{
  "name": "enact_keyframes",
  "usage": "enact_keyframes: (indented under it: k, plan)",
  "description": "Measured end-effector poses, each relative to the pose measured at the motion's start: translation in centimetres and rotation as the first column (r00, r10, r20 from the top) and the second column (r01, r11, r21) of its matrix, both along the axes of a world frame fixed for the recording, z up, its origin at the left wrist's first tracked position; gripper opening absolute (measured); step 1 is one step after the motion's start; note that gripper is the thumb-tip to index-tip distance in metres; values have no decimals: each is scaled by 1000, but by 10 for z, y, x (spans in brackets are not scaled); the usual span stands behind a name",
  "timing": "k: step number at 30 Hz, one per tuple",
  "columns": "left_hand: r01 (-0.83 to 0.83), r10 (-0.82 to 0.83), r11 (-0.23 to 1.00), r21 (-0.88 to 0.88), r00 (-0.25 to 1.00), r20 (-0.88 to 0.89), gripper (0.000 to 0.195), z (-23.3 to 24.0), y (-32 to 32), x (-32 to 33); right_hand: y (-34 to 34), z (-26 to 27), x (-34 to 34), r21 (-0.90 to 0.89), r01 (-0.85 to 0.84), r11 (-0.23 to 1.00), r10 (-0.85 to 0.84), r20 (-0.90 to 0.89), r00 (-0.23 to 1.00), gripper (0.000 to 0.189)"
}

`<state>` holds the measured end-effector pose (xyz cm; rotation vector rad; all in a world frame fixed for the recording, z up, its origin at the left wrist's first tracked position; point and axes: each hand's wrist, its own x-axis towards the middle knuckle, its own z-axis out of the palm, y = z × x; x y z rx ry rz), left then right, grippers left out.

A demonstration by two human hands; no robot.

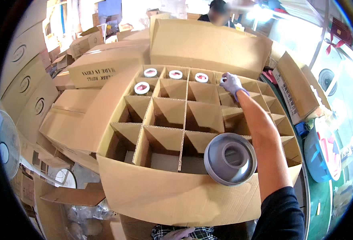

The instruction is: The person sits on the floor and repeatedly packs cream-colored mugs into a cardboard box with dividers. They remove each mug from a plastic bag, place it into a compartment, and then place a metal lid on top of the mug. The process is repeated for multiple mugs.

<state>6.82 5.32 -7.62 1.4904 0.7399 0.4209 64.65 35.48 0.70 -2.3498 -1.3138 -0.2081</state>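
A large open cardboard carton (179, 192) with crossed cardboard dividers (184, 115) stands before me. White-topped round containers (175, 74) with red and pink marks sit in several cells at its far left. My right hand (232, 84), in a thin pale glove, reaches into the far row and grips a similar white top (223, 79), mostly hidden by the fingers. Over the near cells and front edge is a grey round object (230, 159) with a raised central ring. My left hand (179, 234), also gloved, is low by plaid cloth (199, 232), partly cut off by the frame; its grip is unclear.
Closed cartons (104, 63) stand at the left, with a fan (5, 150) beyond. A raised carton flap (209, 48) borders the far side; a person (218, 13) is behind it. A blue basin (317, 159) and another open carton (296, 87) are at the right.
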Motion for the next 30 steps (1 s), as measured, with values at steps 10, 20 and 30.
enact_keyframes:
  k: [10, 20, 30]
  plan:
    - [69, -79, 981, 179, 996, 51, 39, 16, 2, -3, -143, 194, -134, 496, -376, 782, 337, 171, 926, 65]
    - [494, 303, 679, -543, 485, 820, 80, 76, 21, 33, -377, 140, -349, 163, -889, 428, 858, 237, 456, 74]
    - [114, 339, 802, -586, 721, 605, 78, -11, -11, -19, -457, -6, -403, 245, -917, 313, 942, -205, 267, 65]
